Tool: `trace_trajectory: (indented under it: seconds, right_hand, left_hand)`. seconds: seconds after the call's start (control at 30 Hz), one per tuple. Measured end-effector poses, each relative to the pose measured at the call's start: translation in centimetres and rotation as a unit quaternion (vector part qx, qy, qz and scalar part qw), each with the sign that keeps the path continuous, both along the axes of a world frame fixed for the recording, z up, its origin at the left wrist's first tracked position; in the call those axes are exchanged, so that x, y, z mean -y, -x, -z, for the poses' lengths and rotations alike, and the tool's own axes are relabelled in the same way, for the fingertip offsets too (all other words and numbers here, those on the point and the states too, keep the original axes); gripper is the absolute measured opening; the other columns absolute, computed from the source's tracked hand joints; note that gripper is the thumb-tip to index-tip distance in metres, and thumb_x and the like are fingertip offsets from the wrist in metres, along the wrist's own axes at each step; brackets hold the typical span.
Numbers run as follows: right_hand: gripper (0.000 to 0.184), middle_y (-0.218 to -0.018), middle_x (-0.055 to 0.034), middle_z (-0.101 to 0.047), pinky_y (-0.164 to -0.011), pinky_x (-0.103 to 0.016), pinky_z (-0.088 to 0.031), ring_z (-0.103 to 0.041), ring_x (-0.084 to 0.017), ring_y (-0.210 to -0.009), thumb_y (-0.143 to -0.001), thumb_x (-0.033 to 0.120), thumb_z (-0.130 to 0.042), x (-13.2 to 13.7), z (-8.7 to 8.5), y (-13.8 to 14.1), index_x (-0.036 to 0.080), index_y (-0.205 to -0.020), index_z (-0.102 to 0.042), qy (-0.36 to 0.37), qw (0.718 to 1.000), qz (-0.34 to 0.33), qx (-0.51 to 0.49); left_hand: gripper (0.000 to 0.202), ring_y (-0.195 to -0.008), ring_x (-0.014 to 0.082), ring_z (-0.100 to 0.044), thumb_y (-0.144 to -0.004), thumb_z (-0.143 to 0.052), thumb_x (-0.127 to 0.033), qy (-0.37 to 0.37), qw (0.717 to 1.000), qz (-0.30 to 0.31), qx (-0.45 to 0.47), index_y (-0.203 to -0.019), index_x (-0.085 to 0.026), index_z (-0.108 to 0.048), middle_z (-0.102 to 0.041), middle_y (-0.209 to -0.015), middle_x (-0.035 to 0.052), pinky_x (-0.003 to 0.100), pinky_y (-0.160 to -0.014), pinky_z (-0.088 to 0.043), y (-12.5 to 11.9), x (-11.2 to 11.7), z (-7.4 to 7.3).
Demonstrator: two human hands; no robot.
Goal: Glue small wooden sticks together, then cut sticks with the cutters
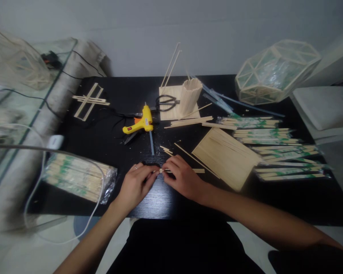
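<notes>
My left hand (138,180) and my right hand (184,177) meet low over the black table, fingertips almost touching. Both are closed in a pinch on thin wooden sticks (199,171), whose ends stick out to the right from under my right hand. A small pale bit shows between the fingertips; my fingers cover the rest. Just beyond my hands lie short cut stick pieces (167,150) and one long thin stick (197,160). A yellow glue gun (145,121) with a glue stick in its back rests farther off. To the right is a flat wooden slat panel (227,158).
A wooden slat cup (190,97) and black-handled scissors (167,102) sit on a square base at the back. Packaged chopsticks (288,152) line the right; another pack (77,177) is left, near a white cable (101,182). A crossed stick frame (90,101) and a geometric lantern-like frame (277,72) stand behind.
</notes>
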State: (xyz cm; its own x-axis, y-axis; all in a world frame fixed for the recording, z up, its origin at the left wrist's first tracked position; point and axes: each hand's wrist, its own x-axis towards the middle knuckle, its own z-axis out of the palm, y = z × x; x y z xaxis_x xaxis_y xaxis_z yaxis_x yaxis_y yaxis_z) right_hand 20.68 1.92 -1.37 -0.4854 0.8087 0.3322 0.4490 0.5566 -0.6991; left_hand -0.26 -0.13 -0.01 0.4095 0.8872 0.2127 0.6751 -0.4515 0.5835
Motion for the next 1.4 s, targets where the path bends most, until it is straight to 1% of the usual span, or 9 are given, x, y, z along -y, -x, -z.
trace_trajectory:
  seconds: [0.37, 0.53, 0.77, 0.97, 1.1, 1.4]
  right_hand:
    - [0.01, -0.093, -0.0072, -0.067, -0.086, -0.039, -0.053, -0.058, -0.022, -0.093, -0.096, 0.011, -0.058, -0.01, -0.12, -0.01, 0.019, -0.093, -0.063, 0.002, 1.0, -0.001, -0.001]
    - [0.009, -0.094, -0.0068, -0.067, -0.087, -0.038, -0.053, -0.059, -0.022, -0.093, -0.096, 0.011, -0.059, 0.01, -0.08, -0.05, 0.018, -0.093, -0.063, 0.002, 1.0, -0.002, -0.002]
    - [0.009, -0.093, -0.0074, -0.067, -0.086, -0.038, -0.053, -0.059, -0.023, -0.093, -0.095, 0.01, -0.059, 0.02, -0.14, -0.07, 0.018, -0.094, -0.064, -0.003, 1.0, -0.001, -0.005]
    - [0.01, -0.094, -0.0066, -0.067, -0.087, -0.039, -0.053, -0.059, -0.023, -0.093, -0.095, 0.01, -0.059, 0.01, -0.03, -0.08, 0.019, -0.093, -0.063, 0.001, 1.0, 0.001, 0.001]
    - [0.01, -0.093, -0.0069, -0.067, -0.086, -0.038, -0.053, -0.059, -0.023, -0.092, -0.095, 0.01, -0.059, -0.02, -0.05, -0.01, 0.019, -0.092, -0.062, -0.003, 1.0, -0.001, 0.001]
    - [0.009, -0.093, -0.0068, -0.067, -0.087, -0.037, -0.053, -0.058, -0.022, -0.092, -0.095, 0.01, -0.059, 0.0, -0.29, -0.06, 0.019, -0.093, -0.063, 0.001, 1.0, -0.003, 0.006]
  left_hand:
    - [0.014, -0.072, 0.015, -0.06, -0.102, -0.06, -0.026, 0.005, 1.0, -0.001, 0.001, -0.108, -0.02, -0.071, -0.073, -0.085, 0.0006, 0.033, -0.076, -0.048, 0.04, 0.02, 0.09]
    - [0.014, -0.071, 0.0154, -0.059, -0.102, -0.06, -0.026, 0.008, 1.0, -0.001, 0.0, -0.108, -0.02, -0.071, -0.071, -0.08, -0.0001, 0.033, -0.075, -0.047, 0.05, 0.0, -0.07]
    - [0.014, -0.072, 0.0153, -0.06, -0.102, -0.06, -0.027, 0.013, 1.0, -0.002, 0.002, -0.109, -0.021, -0.07, -0.071, -0.082, 0.0002, 0.033, -0.076, -0.047, 0.13, 0.07, 0.1]
    - [0.014, -0.071, 0.0152, -0.059, -0.102, -0.06, -0.026, 0.007, 1.0, -0.004, -0.001, -0.108, -0.021, -0.071, -0.069, -0.077, -0.0006, 0.033, -0.074, -0.048, 0.1, 0.0, 0.12]
    - [0.014, -0.072, 0.0153, -0.06, -0.102, -0.06, -0.026, 0.01, 1.0, -0.003, 0.0, -0.108, -0.021, -0.071, -0.071, -0.081, -0.0002, 0.033, -0.074, -0.048, 0.1, 0.02, 0.11]
    - [0.014, -0.071, 0.0155, -0.059, -0.101, -0.061, -0.025, 0.007, 1.0, -0.002, 0.004, -0.108, -0.02, -0.072, -0.069, -0.079, -0.0006, 0.032, -0.075, -0.047, 0.07, -0.01, -0.12]
